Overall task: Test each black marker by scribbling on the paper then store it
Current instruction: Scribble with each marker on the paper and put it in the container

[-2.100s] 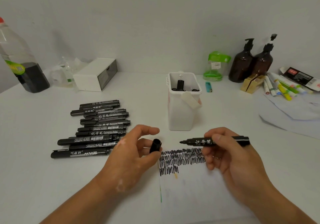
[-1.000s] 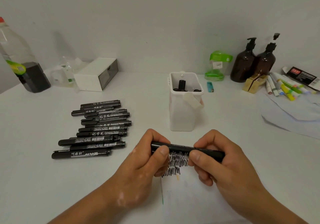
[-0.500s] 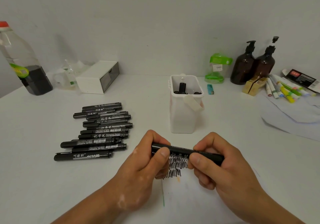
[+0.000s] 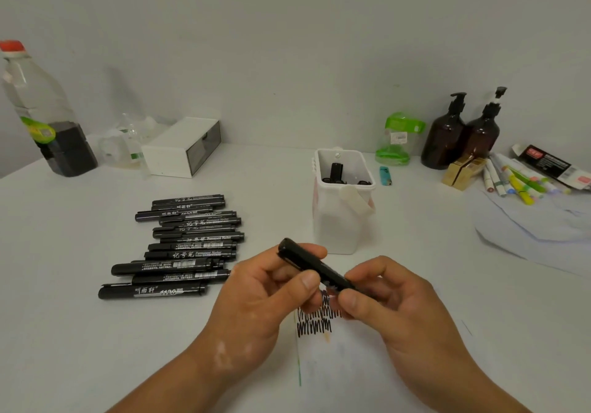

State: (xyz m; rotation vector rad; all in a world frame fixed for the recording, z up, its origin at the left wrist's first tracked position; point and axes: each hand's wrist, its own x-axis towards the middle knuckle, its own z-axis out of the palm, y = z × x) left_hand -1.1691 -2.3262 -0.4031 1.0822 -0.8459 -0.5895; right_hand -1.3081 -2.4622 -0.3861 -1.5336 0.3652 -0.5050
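Note:
I hold one capped black marker (image 4: 308, 262) between both hands, above the paper (image 4: 345, 364). My left hand (image 4: 256, 300) pinches its cap end, which tilts up to the left. My right hand (image 4: 393, 310) grips the other end, hiding it. Black scribbles (image 4: 315, 321) show on the paper under my fingers. Behind my hands stands a white storage bin (image 4: 339, 230) with a few black markers (image 4: 335, 172) inside. Several more black markers (image 4: 188, 246) lie in a stack on the white table to the left.
At the back left stand a plastic bottle (image 4: 41, 115) with dark liquid and a white box (image 4: 184, 147). At the back right are a green container (image 4: 398, 139), a blue lighter (image 4: 385, 176), two brown pump bottles (image 4: 463, 131), coloured markers (image 4: 518, 182) and loose paper sheets (image 4: 531, 224).
The cap went from my left hand onto the marker in my right. Both hands then held the capped marker level, and now its cap end has tilted upward to the left.

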